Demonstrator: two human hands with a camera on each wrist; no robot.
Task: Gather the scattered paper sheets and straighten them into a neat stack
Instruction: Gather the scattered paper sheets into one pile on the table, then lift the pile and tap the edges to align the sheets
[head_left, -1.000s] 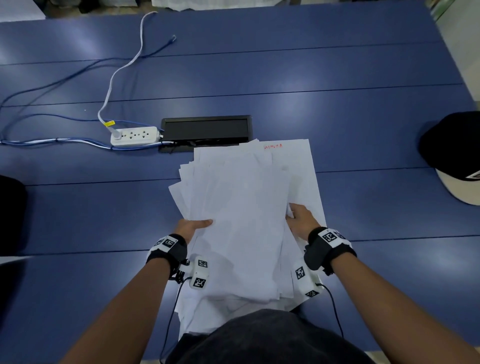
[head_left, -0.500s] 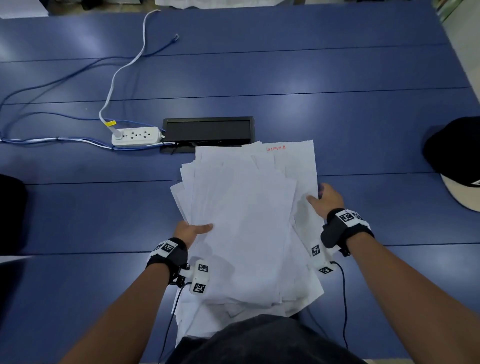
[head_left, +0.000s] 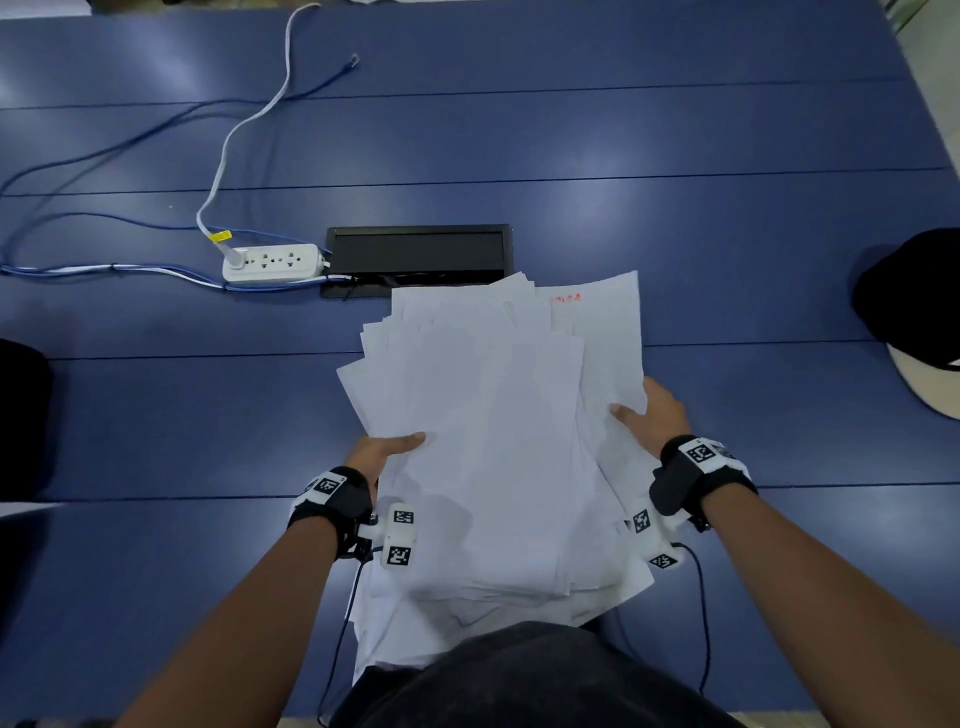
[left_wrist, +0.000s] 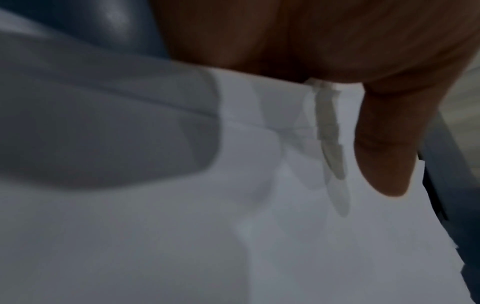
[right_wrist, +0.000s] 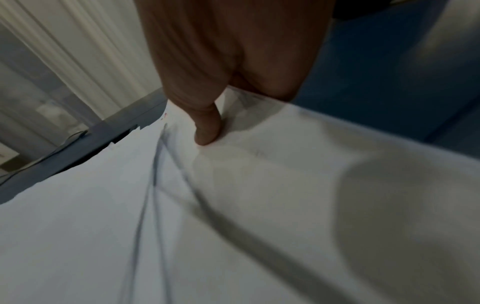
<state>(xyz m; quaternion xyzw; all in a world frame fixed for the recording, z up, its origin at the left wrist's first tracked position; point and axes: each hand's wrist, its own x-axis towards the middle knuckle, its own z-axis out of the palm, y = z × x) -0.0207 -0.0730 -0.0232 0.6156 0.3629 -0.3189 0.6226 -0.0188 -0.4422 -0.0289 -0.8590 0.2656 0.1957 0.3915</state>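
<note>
The left hand (head_left: 387, 452) has stayed put over the last second, gripping the left edge of the paper sheets (head_left: 488, 441), thumb on top and the other fingers hidden beneath (how they lie I cannot tell). The right hand (head_left: 652, 413) has slid away from the body along the right edge and now pinches it farther up, thumb pressed flat on top; the right wrist view shows that thumb bearing down on the sheet. With a hold on both sides, the pile looks ready to be squared, though straightening is barely begun. The sheets sit gathered in one loose fan on the blue table (head_left: 727, 260), just in front of the person, the far corners splayed and staggered, one top-right sheet bearing red writing, the near ends overhanging the table edge.
</note>
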